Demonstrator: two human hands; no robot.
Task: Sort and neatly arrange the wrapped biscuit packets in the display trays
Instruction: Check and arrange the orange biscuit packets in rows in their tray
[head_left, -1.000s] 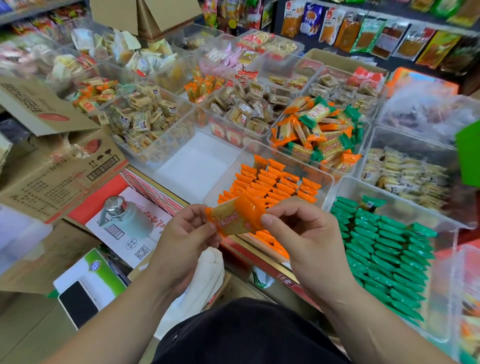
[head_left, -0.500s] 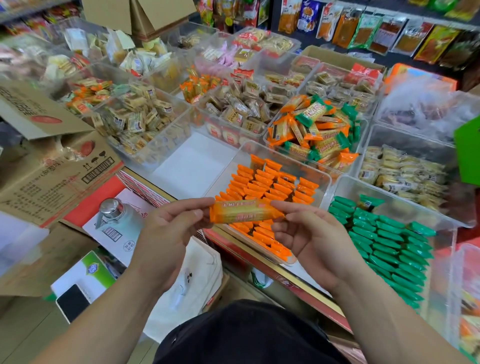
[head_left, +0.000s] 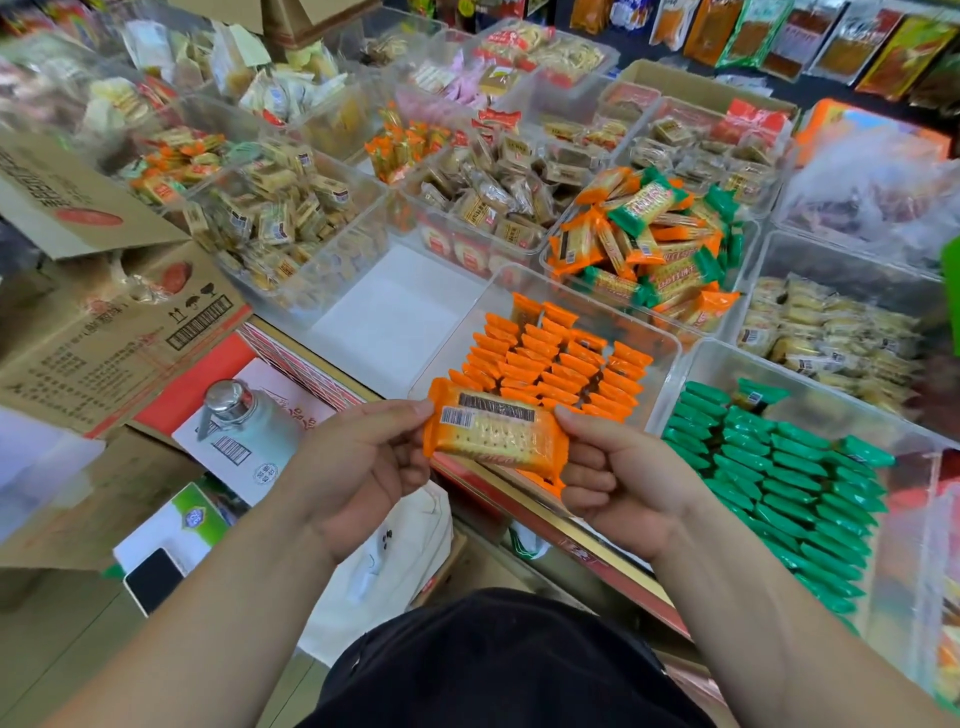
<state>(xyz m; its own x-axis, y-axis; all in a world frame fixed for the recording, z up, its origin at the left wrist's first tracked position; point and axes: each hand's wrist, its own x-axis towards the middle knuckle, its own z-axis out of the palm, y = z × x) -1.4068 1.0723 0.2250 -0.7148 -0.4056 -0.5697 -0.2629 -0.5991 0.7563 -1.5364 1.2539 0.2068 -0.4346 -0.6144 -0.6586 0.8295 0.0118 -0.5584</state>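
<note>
An orange-wrapped biscuit packet (head_left: 493, 434) is held flat between both hands, its barcode side up, just in front of the near rim of a clear tray (head_left: 670, 358). My left hand (head_left: 358, 467) pinches its left end and my right hand (head_left: 618, 478) pinches its right end. Inside that tray stand neat rows of orange packets (head_left: 558, 364). The clear tray to the right (head_left: 810, 374) holds rows of green packets (head_left: 779, 467). Behind them a tray holds a loose heap of mixed orange and green packets (head_left: 654, 244).
An empty clear tray (head_left: 395, 312) lies left of the orange one. Further trays of beige and other wrapped snacks (head_left: 270, 223) fill the counter behind. Cardboard boxes (head_left: 98, 332), a bottle with a metal cap (head_left: 244, 421) and a phone (head_left: 153, 579) sit at the left.
The packet was edge-on between my fingers; it has turned flat with its barcode face up. Both hands have shifted slightly toward the orange tray's near rim.
</note>
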